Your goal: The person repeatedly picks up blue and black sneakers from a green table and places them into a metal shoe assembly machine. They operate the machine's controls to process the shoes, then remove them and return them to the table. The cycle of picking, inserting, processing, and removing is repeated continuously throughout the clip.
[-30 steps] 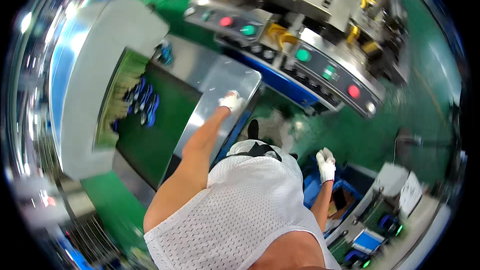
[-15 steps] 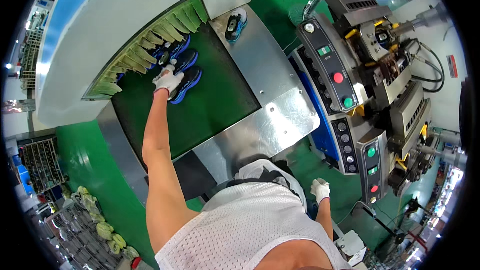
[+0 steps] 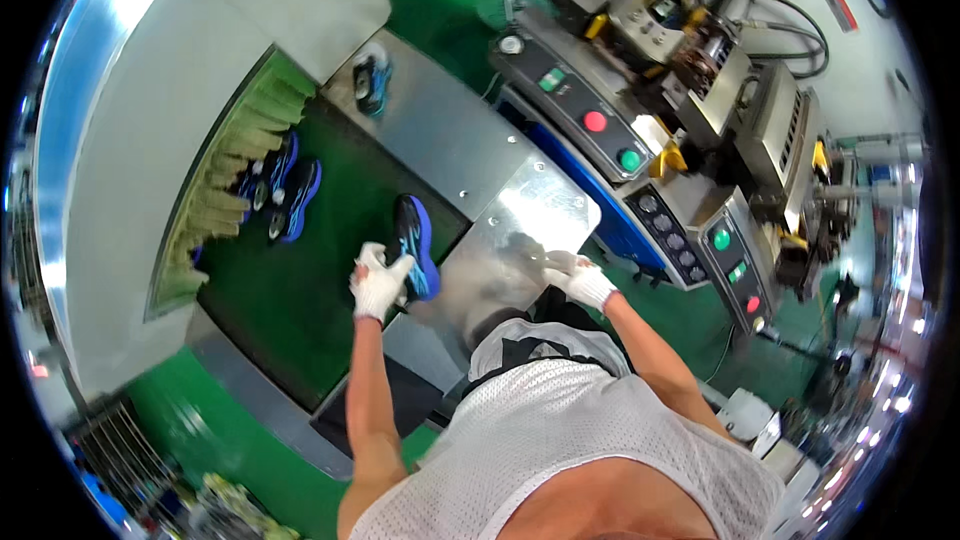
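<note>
My left hand point(image 3: 380, 285), in a white glove, grips the heel end of a black sports shoe point(image 3: 409, 230) with a blue sole and light blue markings. The shoe is over the near right edge of the green conveyor belt point(image 3: 345, 172), by the metal ledge. My gloved right hand point(image 3: 582, 282) is over the ledge's near right end, its fingers apart and nothing in them. Further back on the belt, several similar shoes point(image 3: 297, 202) lie beside the green strip curtain point(image 3: 232, 168), some partly hidden under it.
Another shoe point(image 3: 371, 80), black and light blue, sits on the far end of the metal ledge point(image 3: 440, 130). Machines with a control panel point(image 3: 575, 105) of red and green buttons stand to the right. A large white housing point(image 3: 130, 160) rises on the left.
My left hand has drawn one shoe from the group by the curtain toward me and to the right. My right hand has risen from low at my side to the ledge. The view has turned.
</note>
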### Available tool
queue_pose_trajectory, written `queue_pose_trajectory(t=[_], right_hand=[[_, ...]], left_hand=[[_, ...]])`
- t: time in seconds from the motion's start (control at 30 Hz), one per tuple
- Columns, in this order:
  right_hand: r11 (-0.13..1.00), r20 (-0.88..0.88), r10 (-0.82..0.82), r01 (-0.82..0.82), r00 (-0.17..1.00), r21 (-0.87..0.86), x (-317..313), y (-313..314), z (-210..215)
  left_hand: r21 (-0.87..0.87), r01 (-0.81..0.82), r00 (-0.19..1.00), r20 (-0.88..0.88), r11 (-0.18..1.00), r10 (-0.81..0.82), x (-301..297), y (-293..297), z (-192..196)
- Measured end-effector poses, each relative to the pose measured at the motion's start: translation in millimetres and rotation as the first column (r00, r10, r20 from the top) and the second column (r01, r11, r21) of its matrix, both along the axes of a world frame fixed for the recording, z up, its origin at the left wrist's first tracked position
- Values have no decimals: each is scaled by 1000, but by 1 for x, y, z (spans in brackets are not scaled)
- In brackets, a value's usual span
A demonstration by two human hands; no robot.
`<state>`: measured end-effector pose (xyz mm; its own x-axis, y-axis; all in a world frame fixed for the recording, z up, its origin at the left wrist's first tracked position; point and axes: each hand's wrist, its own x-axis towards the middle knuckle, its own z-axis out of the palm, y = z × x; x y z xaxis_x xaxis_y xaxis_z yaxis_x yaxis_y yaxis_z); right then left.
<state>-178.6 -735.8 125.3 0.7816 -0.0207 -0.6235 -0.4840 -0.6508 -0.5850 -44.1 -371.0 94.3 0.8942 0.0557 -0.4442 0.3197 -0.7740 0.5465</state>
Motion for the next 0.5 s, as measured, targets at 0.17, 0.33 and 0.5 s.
queue_pose_trajectory(t=[0.17,0.33,0.5], right_hand=[[905,-212,-99,176,972,386,23,-2,18],[-241,-451,-183,405,873,882,9,-39,30],[-44,-313,-530,343,788,938,9,-120,108]], left_hand=[[-747,86,996,52,659,-71,-40,-96,78],[-684,505,799,139,526,-586,8,-199,164],[-357,866,497,544,349,-676,59,-304,171]])
